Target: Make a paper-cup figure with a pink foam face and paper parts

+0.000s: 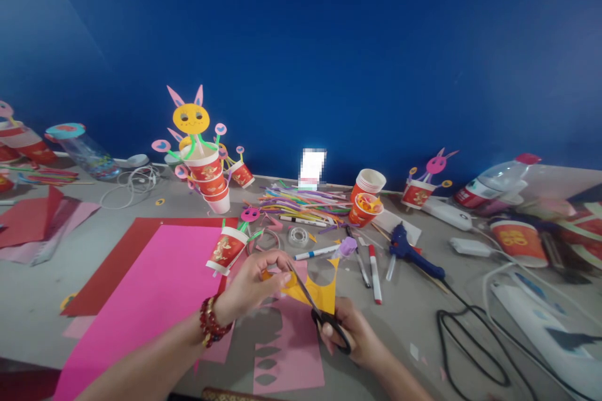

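My right hand [350, 332] is closed round the black handles of a pair of scissors [335, 327], whose blades point up and left across a sheet of yellow paper [324, 294]. Rounded pieces are cut out of that sheet. My left hand [263, 276] pinches the sheet's left end between thumb and fingers, close to the blade tips. Under both hands lies pink paper [301, 357] with leaf-shaped holes along its left side. Just behind my left hand, a red paper cup [227, 249] with a magenta face [250, 215] on top leans to one side.
Bright pink paper [141, 301] over red paper [110, 263] covers the left. Pipe cleaners [305, 200], a tape roll [298, 237] and markers [375, 276] lie behind my hands. Stacked cups [207, 169] stand back left. A blue glue gun [414, 254] and its black cord [470, 351] lie right.
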`<state>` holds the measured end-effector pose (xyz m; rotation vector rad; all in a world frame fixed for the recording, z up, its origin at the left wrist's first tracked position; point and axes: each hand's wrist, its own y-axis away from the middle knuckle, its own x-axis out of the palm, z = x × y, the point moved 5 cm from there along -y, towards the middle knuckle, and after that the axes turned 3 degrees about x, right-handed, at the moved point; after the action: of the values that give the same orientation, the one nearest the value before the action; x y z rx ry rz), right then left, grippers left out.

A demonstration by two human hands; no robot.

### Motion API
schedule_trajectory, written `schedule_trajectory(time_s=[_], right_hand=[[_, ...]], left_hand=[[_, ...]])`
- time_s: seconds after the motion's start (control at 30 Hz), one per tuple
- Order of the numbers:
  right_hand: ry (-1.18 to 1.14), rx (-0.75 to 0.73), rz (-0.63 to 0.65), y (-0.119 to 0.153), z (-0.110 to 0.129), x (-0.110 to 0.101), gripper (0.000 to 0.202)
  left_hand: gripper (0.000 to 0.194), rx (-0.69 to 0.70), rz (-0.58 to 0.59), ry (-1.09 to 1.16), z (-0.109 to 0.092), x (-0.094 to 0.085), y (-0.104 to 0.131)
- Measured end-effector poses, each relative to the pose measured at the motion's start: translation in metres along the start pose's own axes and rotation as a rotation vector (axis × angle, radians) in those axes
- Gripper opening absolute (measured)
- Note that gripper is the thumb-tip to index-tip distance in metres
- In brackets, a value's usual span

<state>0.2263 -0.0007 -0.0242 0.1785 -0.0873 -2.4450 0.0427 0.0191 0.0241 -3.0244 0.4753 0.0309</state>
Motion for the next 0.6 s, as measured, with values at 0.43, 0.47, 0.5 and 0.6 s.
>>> schedule_trajectory(time_s=[0.43,0.47,0.5,0.6], right_hand=[[-0.033,0.014,0.016,-0.0002,-0.0087,0.0018,0.060],[-0.032,0.013,0.018,-0.0001,-0.0088,0.0019,0.059],[-0.034,0.014,0.018,-0.0001,-0.0088,0.0018,0.059],[-0.040,0.019,0.021,-0.0003,-0.0079,0.0017,0.058]], left_hand=[[0.014,0.022,-0.011,-0.029,0.0006,0.0022,0.0003],[0.014,0.029,-0.009,-0.033,0.0006,0.0023,0.0002],[0.014,0.033,-0.007,-0.037,0.0005,0.0023,0.0002],[0.014,0.029,-0.001,-0.037,-0.0003,0.0026,0.0003]])
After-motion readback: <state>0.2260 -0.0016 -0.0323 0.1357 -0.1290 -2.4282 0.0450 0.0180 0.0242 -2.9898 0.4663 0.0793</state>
